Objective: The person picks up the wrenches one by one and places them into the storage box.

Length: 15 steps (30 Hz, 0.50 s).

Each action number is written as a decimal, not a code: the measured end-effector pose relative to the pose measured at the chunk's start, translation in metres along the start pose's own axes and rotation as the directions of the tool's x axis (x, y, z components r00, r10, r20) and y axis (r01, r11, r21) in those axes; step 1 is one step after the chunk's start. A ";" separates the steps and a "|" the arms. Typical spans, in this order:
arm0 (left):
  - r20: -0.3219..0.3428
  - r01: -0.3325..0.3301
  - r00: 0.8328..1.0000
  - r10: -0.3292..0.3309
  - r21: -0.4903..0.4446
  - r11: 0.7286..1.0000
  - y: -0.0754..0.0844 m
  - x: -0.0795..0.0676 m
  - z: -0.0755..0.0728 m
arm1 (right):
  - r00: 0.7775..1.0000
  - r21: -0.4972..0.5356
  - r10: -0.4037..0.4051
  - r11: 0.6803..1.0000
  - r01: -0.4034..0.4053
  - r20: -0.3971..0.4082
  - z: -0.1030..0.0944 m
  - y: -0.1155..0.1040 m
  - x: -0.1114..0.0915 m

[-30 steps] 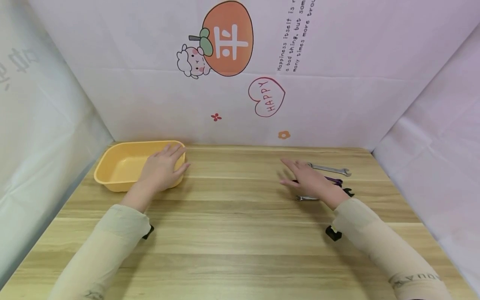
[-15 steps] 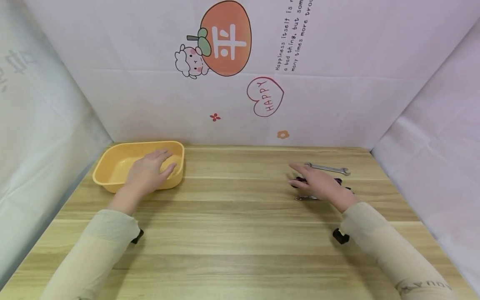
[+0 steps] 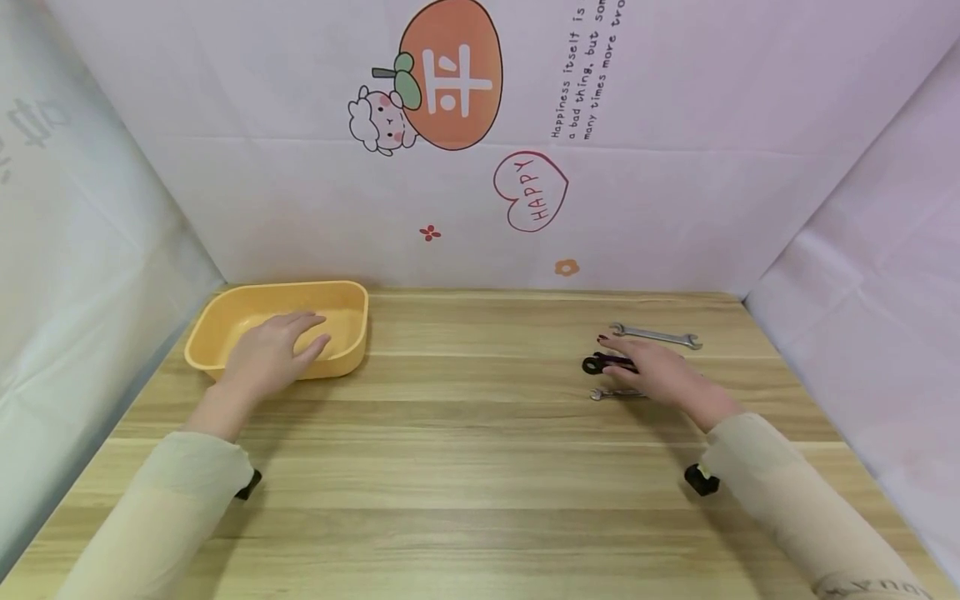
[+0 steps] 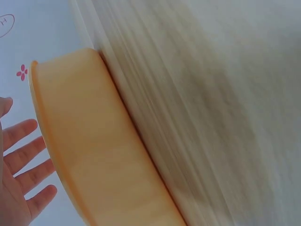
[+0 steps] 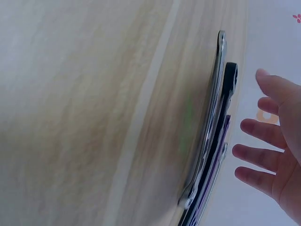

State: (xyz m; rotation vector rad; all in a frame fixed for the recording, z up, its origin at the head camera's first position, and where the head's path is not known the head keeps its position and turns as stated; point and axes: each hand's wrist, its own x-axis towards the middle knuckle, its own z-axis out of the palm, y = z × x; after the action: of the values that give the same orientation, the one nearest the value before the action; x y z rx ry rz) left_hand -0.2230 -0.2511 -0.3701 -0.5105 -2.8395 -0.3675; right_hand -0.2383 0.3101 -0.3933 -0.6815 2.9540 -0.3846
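A yellow plastic basin point(image 3: 351, 360) stands at the back left of the table. My left hand point(image 3: 262, 358) hovers over its near rim, fingers loosely spread and holding nothing; in the left wrist view they show beyond the rim. My right hand point(image 3: 663, 375) is above several wrenches at the back right, holding none, with a gap to them in the right wrist view. Farthest back lies a silver open-end wrench point(image 3: 660, 337). A black wrench point(image 3: 592, 365) and a nearer silver wrench point(image 3: 600, 394) are partly hidden by the hand. A purple wrench point(image 5: 225, 126) shows among them.
The wood-grain table point(image 3: 465, 475) carries the basin and wrenches, with a wide stretch between them. White printed cloth point(image 3: 450, 192) walls in the back and both sides. Black wrist devices hang under both sleeves.
My left hand has drawn back left and toward me, from the basin's right rim to over its near side. My right hand has shifted right and slightly nearer me over the wrenches.
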 end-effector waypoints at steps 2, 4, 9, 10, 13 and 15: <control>-0.010 -0.016 1.000 0.016 0.007 1.000 -0.004 -0.003 -0.001 | 1.000 -0.003 -0.003 1.000 0.003 -0.007 0.000 0.002 -0.002; -0.018 -0.030 0.999 0.030 0.020 0.999 -0.007 -0.007 -0.001 | 1.000 -0.013 -0.003 1.000 0.002 -0.015 0.000 0.004 -0.004; -0.001 -0.041 0.999 0.041 0.023 0.999 -0.015 -0.015 -0.004 | 0.999 -0.013 0.028 1.000 -0.028 -0.021 0.000 0.009 -0.009; 0.012 -0.038 0.999 0.038 0.016 0.999 -0.016 -0.016 -0.004 | 0.999 -0.009 0.030 1.000 -0.030 -0.021 0.000 0.010 -0.010; 0.068 -0.012 0.998 0.013 -0.007 1.000 -0.020 -0.021 -0.006 | 0.999 -0.006 0.028 1.000 -0.028 -0.024 -0.001 0.013 -0.012; 0.092 -0.007 0.996 0.009 -0.022 1.000 -0.021 -0.024 -0.007 | 1.000 -0.011 0.021 1.000 -0.021 -0.023 -0.001 0.015 -0.014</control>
State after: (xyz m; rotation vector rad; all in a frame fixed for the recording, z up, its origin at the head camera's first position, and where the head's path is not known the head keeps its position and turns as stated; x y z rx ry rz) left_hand -0.2079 -0.2800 -0.3739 -0.5569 -2.9245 -0.3837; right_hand -0.2319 0.3299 -0.3964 -0.6505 2.9844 -0.3772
